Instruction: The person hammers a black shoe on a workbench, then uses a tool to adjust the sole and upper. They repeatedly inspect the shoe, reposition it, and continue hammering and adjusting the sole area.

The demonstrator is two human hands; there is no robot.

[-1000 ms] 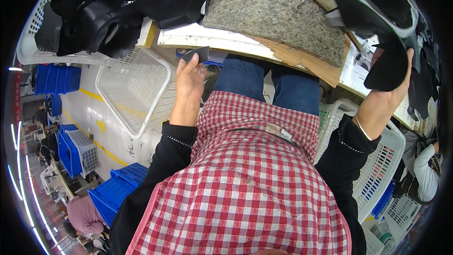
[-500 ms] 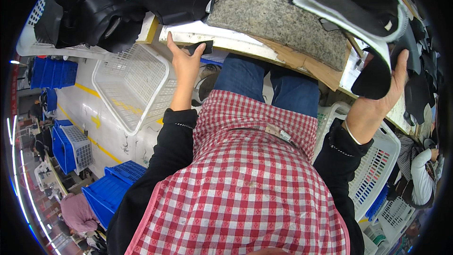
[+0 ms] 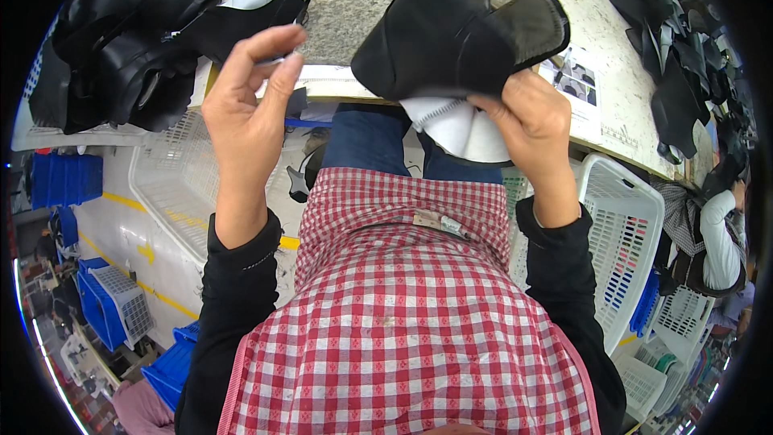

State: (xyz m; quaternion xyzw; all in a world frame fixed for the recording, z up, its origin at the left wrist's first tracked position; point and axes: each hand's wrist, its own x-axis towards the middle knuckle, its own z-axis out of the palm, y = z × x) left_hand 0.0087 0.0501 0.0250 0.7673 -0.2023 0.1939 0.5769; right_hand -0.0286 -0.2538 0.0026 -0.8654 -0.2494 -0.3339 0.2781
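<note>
A black shoe upper with pale lining hangs over the near edge of the work table, slightly smeared by motion. My right hand grips its lower right side, thumb in front. White lining folds out below, over my lap. My left hand is raised left of the upper and apart from it, thumb and forefinger spread, the other fingers curled. Beside it a small dark piece sits at the table's edge. Nothing plain shows in that hand.
Black uppers are heaped at the left. A grey stone slab lies on the table. Flat black pieces and a printed sheet are at the right. White baskets stand on both sides; another person's sleeve shows far right.
My right hand has brought the black upper from the far right to the middle, over the table edge. My left hand has risen away from the small dark piece. The view has shifted right.
</note>
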